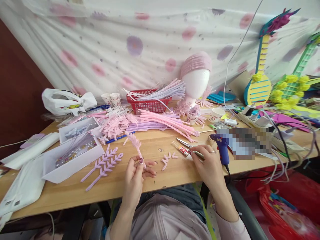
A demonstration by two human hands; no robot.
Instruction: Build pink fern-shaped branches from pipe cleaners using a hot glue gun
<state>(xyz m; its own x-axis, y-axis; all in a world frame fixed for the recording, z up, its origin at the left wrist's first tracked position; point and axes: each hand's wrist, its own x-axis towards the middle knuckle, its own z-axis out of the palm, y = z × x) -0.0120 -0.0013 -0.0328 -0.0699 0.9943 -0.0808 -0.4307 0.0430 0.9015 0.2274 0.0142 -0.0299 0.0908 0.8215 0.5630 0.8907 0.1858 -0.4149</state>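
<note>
My left hand [136, 173] pinches the lower stem of a pink pipe-cleaner leaf sprig [135, 142], held upright above the table. My right hand [206, 162] is curled round the handles of a pair of scissors [184, 143], whose blades point left and away from me, low over the table. Right beside its fingertips lies a small glue pack with a red label [180, 148]. Between my hands are short cut pink pipe-cleaner pieces [165, 161]. To the left of my left hand, finished purple leaf sprigs [107, 164] lie flat.
Pink pipe cleaners [165, 120] lie before a red basket [147, 106]. White boxes [53, 168] with beads stand left. A blue glue gun [222, 146] with its cable is just right of my right hand. A foam head [196, 81] and paper cups [216, 115] stand behind.
</note>
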